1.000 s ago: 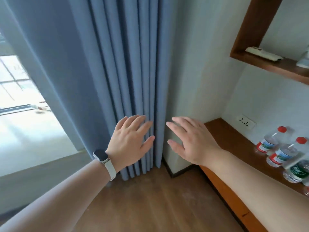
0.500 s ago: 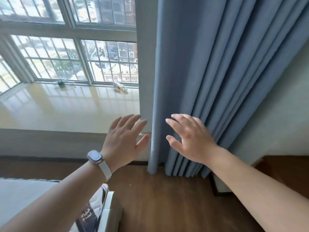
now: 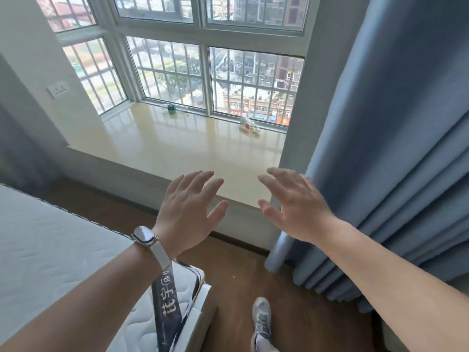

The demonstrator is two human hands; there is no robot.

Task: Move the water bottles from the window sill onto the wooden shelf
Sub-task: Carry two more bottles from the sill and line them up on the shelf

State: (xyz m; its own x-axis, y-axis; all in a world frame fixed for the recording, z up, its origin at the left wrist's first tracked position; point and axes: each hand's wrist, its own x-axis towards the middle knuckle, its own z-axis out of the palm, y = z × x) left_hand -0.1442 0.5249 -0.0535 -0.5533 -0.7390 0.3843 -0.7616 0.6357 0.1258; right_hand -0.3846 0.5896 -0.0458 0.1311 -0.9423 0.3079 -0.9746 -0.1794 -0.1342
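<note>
Cream and glossy, the window sill [image 3: 177, 148] fills the middle of the frame below the barred window. Two water bottles rest on it at its far edge, against the glass: a green-labelled bottle [image 3: 172, 108] at upper centre, too small to tell how it lies, and a red-labelled bottle [image 3: 249, 125] on its side further right, well apart from the first. At lower centre the left hand [image 3: 187, 207], a watch [image 3: 144, 236] on its wrist, and the right hand [image 3: 297, 207] hover near the sill's front edge, fingers spread, holding nothing. A blue curtain [image 3: 393, 148] hangs at the right, and a white mattress [image 3: 50, 250] lies at lower left.
</note>
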